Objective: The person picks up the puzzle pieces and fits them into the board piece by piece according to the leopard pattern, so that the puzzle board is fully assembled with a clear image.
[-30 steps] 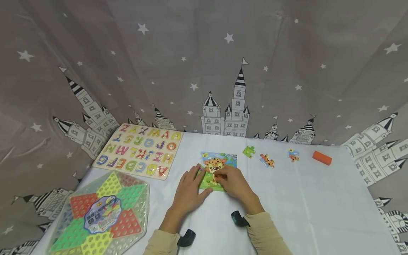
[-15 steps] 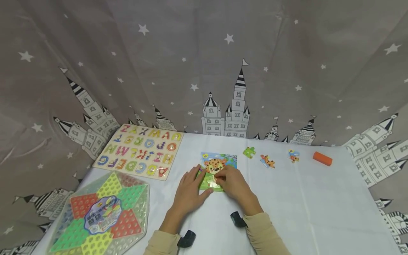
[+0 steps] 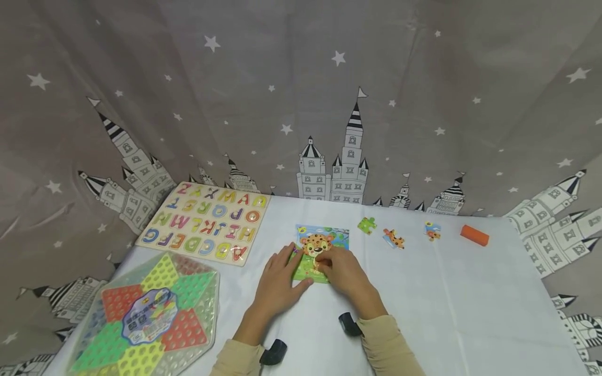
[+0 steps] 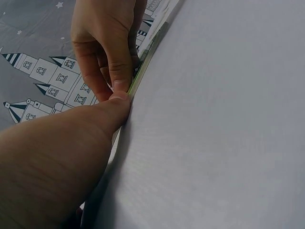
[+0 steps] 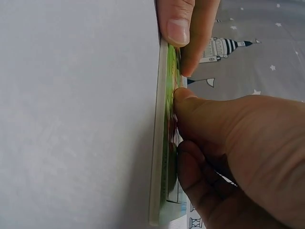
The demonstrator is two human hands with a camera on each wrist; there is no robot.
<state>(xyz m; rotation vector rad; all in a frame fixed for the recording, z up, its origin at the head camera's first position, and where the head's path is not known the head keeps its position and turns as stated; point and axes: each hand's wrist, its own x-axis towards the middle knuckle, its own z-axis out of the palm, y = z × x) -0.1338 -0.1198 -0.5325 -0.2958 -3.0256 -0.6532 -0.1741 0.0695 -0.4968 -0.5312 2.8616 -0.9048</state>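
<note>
A small jigsaw puzzle (image 3: 317,243) with a cartoon leopard on blue and green lies flat on the white table. My left hand (image 3: 278,278) rests on its left side, fingers extended and thumb at the near edge. Over the lower right part, my right hand (image 3: 347,271) has curled fingers and thumb pinching a puzzle piece, which the fingers mostly cover. From the right wrist view, the right thumb (image 5: 186,102) meets the puzzle's surface near the green edge. Loose to the right are a green piece (image 3: 367,225), a leopard-spotted piece (image 3: 394,238) and a blue-orange piece (image 3: 432,231).
A wooden alphabet board (image 3: 202,222) lies at the back left. In front of it is a hexagonal Chinese checkers board (image 3: 146,316) in clear plastic. An orange block (image 3: 474,235) sits at the far right. Behind the table hangs a grey castle-print curtain (image 3: 263,94).
Both hands keep their places. Under the right fingers, the shine on the lower part of the puzzle has faded, and that part looks flatter. The loose pieces have not moved.
</note>
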